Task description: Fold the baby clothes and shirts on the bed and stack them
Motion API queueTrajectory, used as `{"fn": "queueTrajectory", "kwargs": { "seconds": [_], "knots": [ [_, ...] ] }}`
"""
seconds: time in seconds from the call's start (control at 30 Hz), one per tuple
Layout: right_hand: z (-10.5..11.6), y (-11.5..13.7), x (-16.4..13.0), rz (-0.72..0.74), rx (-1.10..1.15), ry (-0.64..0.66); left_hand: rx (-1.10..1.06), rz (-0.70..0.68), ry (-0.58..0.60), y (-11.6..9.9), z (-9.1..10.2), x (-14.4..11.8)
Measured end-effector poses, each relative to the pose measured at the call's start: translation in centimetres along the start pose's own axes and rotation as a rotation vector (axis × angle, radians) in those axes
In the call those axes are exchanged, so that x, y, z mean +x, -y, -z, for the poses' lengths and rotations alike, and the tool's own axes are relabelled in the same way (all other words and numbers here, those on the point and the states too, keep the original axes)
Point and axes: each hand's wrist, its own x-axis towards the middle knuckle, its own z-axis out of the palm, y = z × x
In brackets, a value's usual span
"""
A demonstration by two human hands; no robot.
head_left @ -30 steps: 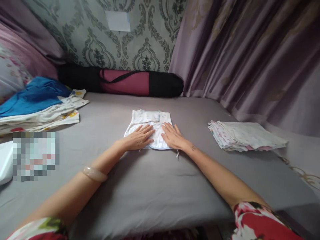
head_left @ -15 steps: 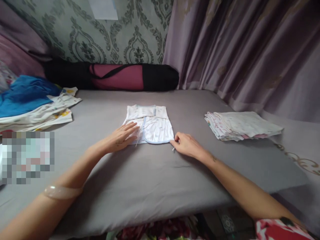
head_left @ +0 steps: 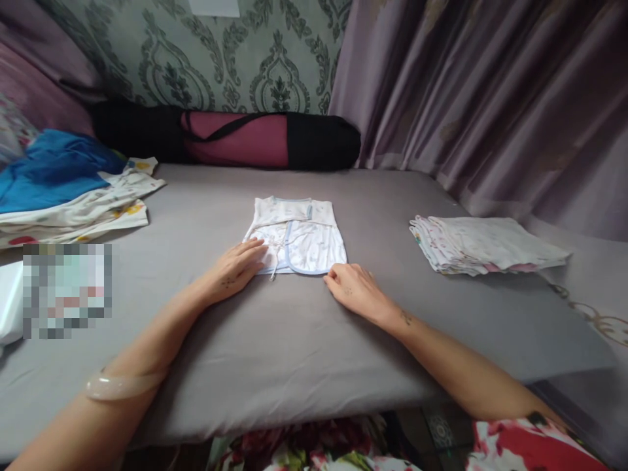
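A small white baby shirt (head_left: pixel 318 245) with pale blue edging lies flat in the middle of the grey-covered surface. Its upper part is folded across, and thin white ties (head_left: pixel 275 261) trail over the lower front and past the hem. My left hand (head_left: pixel 240 265) rests with fingers outstretched on the shirt's lower left side, covering that edge. At the lower right corner, my right hand (head_left: pixel 350 284) has its fingers curled closed on the hem. The fingertips are partly hidden there.
On the right is a stack of folded light cloths (head_left: pixel 490 243). Blue clothing (head_left: pixel 53 170) and white printed clothing (head_left: pixel 122 196) lie at the left, above a white, partly blurred item (head_left: pixel 10 301). A long black and maroon bag (head_left: pixel 235 140) lies along the wall.
The view has tilted down slightly. My right hand has shifted a little left along the hem. The tie by its fingertips is out of sight, and more of the middle ties shows.
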Motion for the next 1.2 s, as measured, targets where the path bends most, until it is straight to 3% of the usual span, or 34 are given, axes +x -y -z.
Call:
{"fn": "queueTrajectory", "kwargs": {
  "seconds": [0.1, 0.2, 0.3, 0.43, 0.63, 0.77, 0.87, 1.0, 1.2],
  "knots": [
    [1.0, 0.6, -0.1, 0.214, 0.126, 0.048, -0.009, -0.016, -0.039, -0.3, 0.2, -0.2],
    [1.6, -0.3, 0.7, 0.349, 0.151, -0.085, 0.034, -0.014, -0.048, -1.6, 0.6, 0.0],
    [0.9, -2.4, 2.9, 0.356, 0.029, -0.241, 0.127, -0.057, 0.066, -3.3, 1.1, 1.2],
    [-0.9, -4.3, 6.7, 0.395, -0.117, -0.144, 0.23, -0.055, 0.206, -4.1, 0.5, 4.2],
    [-1.7, -3.6, 9.2, 0.388, -0.127, 0.007, 0.235, 0.008, 0.278, -2.2, -2.4, 6.6],
    [-1.1, -3.3, 8.9, 0.376, -0.097, 0.074, 0.195, -0.017, 0.321, -1.2, -2.8, 6.6],
    [-0.7, -3.5, 9.2, 0.363, -0.064, 0.051, 0.226, 0.038, 0.221, 0.1, -2.3, 7.5],
    [-1.2, -4.1, 10.7, 0.24, -0.081, -0.09, 0.309, 0.238, 0.05, 3.2, -1.9, 9.2],
    [-2.7, -4.9, 12.0, 0.163, -0.068, -0.031, 0.28, 0.305, 0.16, 6.2, -2.5, 10.2]
  ]
}}
